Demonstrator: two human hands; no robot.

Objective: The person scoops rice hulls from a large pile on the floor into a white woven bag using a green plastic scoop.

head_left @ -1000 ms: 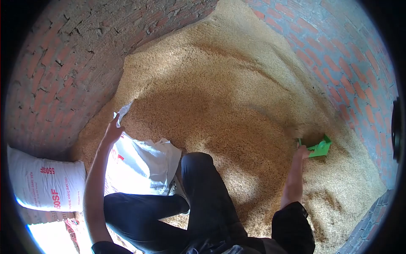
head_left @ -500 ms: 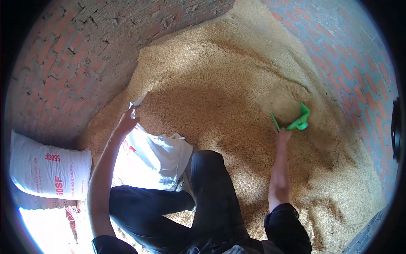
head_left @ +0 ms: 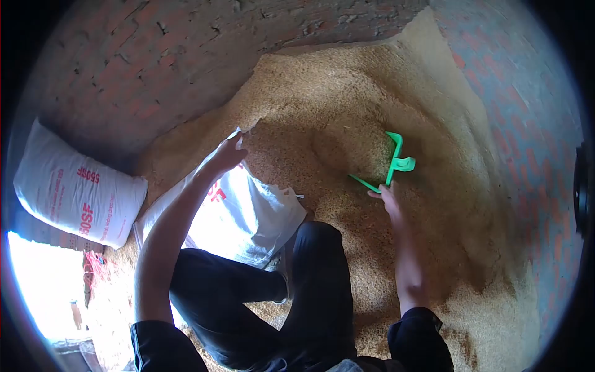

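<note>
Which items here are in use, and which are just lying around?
In use: green scoop in right hand; open white sack, mouth held by left hand; grain pile.
Lying about: filled sack beside the brick wall.

The scoop [head_left: 392, 162] is smooth green plastic; the sack [head_left: 248, 211] glossy white woven plastic, beside dry, rough grain [head_left: 347, 99] against matt brick wall [head_left: 155, 68].

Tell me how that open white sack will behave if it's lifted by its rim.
Probably floppy: the white sack creases and sags where the left hand holds its rim up. Likely light now, since its wall lies slack. It may slump shut if released.
</note>
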